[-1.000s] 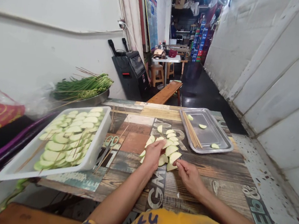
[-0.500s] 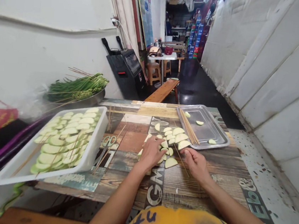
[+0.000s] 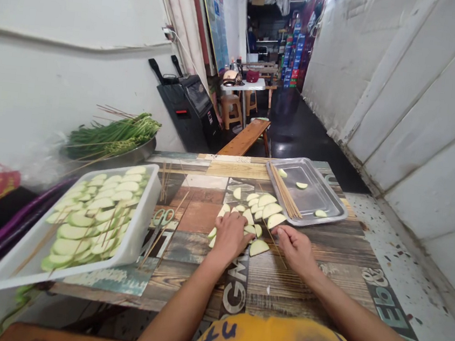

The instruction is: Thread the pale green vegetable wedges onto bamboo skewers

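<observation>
My left hand [image 3: 232, 237] reaches down into a loose pile of pale half-moon vegetable slices [image 3: 267, 200] with thin green skin. Its fingers are bent and its thumb is drawn in around a slice [image 3: 250, 229], partly covered by the hand. To the right, my right hand [image 3: 294, 249] is closed in a pinch, thumb against forefinger. A thin wooden skewer [image 3: 278, 251] runs slantwise right beside those fingertips; whether they grip it or something smaller I cannot make out. One cut slice [image 3: 259, 248] lies flat between the hands.
A metal tray [image 3: 322, 194] at the far right bears a bundle of skewers [image 3: 286, 192] and a few slices. On the left, a white tub [image 3: 139, 237] holds many slices, with scissors [image 3: 163, 217] beside it. Behind are greens [image 3: 113, 135] in a metal bowl [image 3: 140, 153].
My left hand's fingers have drawn closer together over the slices. The right hand keeps its pinch in about the same place. The whole view has shifted slightly.
</observation>
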Tool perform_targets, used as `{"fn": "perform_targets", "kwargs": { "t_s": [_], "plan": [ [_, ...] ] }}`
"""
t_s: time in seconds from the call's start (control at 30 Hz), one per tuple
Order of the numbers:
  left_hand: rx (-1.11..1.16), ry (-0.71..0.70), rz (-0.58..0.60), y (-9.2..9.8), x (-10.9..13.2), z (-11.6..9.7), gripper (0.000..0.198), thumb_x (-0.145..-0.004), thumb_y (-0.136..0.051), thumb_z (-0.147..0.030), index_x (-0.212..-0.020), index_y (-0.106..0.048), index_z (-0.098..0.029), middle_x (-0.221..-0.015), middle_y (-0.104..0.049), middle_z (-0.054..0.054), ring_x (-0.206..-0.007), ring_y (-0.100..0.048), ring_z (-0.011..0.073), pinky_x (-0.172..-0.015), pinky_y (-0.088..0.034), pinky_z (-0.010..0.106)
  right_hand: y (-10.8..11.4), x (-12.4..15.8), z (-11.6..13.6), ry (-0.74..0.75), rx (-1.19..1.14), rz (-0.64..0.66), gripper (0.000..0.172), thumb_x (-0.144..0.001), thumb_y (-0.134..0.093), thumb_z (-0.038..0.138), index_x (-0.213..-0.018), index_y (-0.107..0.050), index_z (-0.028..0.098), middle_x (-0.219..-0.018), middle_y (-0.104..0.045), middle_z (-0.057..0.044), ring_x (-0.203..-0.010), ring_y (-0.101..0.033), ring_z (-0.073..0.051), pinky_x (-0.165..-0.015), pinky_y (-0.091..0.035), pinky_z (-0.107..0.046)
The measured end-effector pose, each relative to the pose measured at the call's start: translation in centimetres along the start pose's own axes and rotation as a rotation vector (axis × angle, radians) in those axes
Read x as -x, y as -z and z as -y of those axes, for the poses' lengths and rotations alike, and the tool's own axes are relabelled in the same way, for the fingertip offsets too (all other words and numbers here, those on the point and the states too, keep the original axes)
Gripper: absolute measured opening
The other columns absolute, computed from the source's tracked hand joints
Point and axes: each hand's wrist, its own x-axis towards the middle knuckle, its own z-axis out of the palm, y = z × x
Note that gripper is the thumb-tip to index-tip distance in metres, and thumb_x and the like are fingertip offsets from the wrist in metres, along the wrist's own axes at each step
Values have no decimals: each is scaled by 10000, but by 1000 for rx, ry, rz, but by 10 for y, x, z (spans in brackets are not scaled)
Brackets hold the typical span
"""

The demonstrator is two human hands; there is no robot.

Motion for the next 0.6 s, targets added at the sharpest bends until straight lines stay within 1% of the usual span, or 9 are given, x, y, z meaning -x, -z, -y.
{"fn": "perform_targets", "kwargs": {
  "t_s": [0.1,0.23,0.3,0.4,0.47,0.53,0.6],
  "plan": [
    [43,0,11,0,1,-2,284,-661,-655,-431,-799,-603,-189,-932,-567,70,-963,-443,244,-853,-244,408,1,0,1,-1,21,5,302,-853,-416,381,-804,-594,142,-517,-392,36,-478,-342,-93,-441,-264,-206],
    [130,-33,42,2,2,-4,194,-672,-661,-339,-772,-581,-192,-906,-586,47,-952,-460,218,-868,-242,385,1,0,3,-17,31,-7,312,-849,-415,386,-809,-603,141,-514,-403,36,-473,-347,-91,-437,-263,-204],
    [183,-49,54,2,1,-3,157,-669,-666,-290,-751,-573,-195,-843,-605,30,-900,-483,200,-890,-232,388,2,0,4,-19,28,-9,315,-850,-413,388,-813,-605,140,-504,-396,38,-467,-344,-90,-433,-262,-203],
    [307,-44,49,1,-2,2,94,-682,-647,-264,-713,-581,-205,-741,-625,7,-796,-516,180,-926,-211,409,2,0,4,-18,28,-10,306,-847,-421,383,-808,-605,142,-504,-395,38,-467,-346,-91,-437,-271,-204],
    [408,-24,30,1,-5,8,34,-713,-610,-256,-717,-605,-222,-726,-639,2,-767,-538,176,-937,-218,405,2,0,4,-14,25,-14,302,-844,-425,379,-803,-607,141,-522,-416,32,-478,-362,-93,-452,-289,-206],
    [466,-5,-7,3,-7,12,73,-742,-573,-257,-748,-644,-243,-823,-659,20,-838,-554,191,-938,-236,389,2,1,4,-7,26,-18,302,-842,-427,378,-799,-607,138,-546,-442,25,-496,-384,-97,-470,-307,-207],
    [445,-21,-65,5,-6,12,133,-759,-557,-281,-813,-678,-265,-1012,-635,42,-978,-526,211,-940,-247,376,2,1,4,-6,34,-16,302,-844,-425,376,-804,-605,136,-557,-454,20,-508,-394,-100,-476,-310,-207]
  ]
}}
